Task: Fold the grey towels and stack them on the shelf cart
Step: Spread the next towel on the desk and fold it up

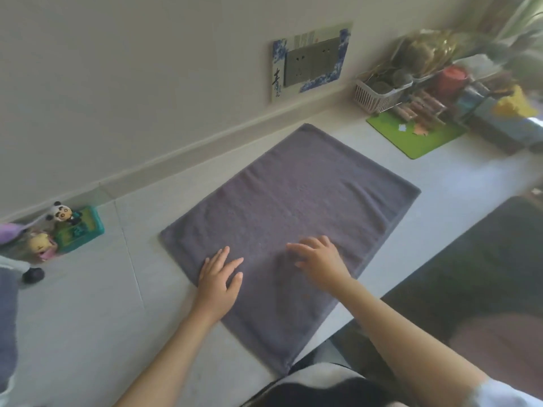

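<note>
Pressing down with both palms, we are working on the grey towel (282, 218), which is lying spread flat on the white tabletop (88, 318), one corner hanging a little past the near edge. Our left hand (219, 282) is resting on the towel's left border, fingers straight and slightly splayed, gripping nothing. Our right hand (318, 258) is lying just beside it toward the middle of the cloth, fingers stretched out and pointing left, also holding nothing; its outline is a bit blurred. The two hands are sitting near each other but apart.

At the left edge we are seeing a strip of another grey cloth (7, 318), mostly out of view. Near the wall a panda figurine (62, 212) is standing on a teal box (80, 232). On the wall a blue-patterned socket panel (310, 61) is showing, and to the right a green mat (417, 136) and a white basket (374, 94) are sitting among blurred clutter.
</note>
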`<state>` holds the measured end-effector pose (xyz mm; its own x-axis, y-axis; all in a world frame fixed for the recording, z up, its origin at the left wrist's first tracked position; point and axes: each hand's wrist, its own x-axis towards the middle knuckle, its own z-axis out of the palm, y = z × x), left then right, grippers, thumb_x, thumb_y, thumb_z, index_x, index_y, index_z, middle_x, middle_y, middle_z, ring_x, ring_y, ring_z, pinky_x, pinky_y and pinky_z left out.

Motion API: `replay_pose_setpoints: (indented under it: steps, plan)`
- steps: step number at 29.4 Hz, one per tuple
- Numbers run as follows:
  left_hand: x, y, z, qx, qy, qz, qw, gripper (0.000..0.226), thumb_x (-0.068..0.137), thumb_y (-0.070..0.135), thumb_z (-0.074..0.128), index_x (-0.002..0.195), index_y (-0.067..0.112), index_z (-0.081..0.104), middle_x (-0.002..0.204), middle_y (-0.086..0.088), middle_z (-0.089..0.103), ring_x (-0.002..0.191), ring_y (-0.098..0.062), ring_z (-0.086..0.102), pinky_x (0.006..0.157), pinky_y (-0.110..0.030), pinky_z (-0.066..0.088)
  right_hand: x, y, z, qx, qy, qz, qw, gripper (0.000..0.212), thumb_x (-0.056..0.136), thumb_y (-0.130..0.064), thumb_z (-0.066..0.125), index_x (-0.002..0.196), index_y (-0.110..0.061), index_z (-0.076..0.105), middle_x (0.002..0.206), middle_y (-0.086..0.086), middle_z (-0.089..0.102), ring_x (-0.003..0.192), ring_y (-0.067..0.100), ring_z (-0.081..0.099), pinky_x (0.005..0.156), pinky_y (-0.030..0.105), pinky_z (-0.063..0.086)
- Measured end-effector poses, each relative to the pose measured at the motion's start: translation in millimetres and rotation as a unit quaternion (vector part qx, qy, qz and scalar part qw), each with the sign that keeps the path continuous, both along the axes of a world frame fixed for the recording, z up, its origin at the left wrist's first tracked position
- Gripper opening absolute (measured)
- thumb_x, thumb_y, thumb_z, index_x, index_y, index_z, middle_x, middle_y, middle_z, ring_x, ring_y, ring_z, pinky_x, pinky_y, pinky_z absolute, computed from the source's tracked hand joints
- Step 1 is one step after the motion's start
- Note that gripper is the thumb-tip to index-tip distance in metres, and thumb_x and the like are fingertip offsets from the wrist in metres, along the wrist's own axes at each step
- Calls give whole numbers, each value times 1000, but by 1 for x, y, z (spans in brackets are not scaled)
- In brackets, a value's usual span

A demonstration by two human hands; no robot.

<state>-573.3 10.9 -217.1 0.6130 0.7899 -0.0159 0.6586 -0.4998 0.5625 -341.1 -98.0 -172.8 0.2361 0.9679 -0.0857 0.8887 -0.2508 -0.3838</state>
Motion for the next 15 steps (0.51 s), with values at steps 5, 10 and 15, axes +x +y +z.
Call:
replay_pose_setpoints:
  steps: [5,10,15]
  plan:
    - [-40,-16,5,-17,-97,-50,994,34,80,31,46,84,13,75,103,-9,63,102,-8,47,96,-9,32,-102,-27,-7,-8,134,16,991,25,85,-40,64,104,-23,67,100,-1,60,100,20,50,85,28,41]
    - [-54,-7,7,-133,-35,-108,985,32,79,4,54,98,19,74,135,1,51,132,-9,36,108,-12,19,-127,-39,-22,-30,77,71,994,40,72,-58,66,104,-34,64,104,-3,51,98,17,41,85,30,31]
    - [-65,-1,15,-214,-22,-165,963,40,74,22,56,78,61,65,141,20,35,138,5,20,113,-14,11,-146,-50,-33,-15,42,42,998,50,62,-68,54,99,-36,58,103,-4,51,96,18,39,79,31,26]
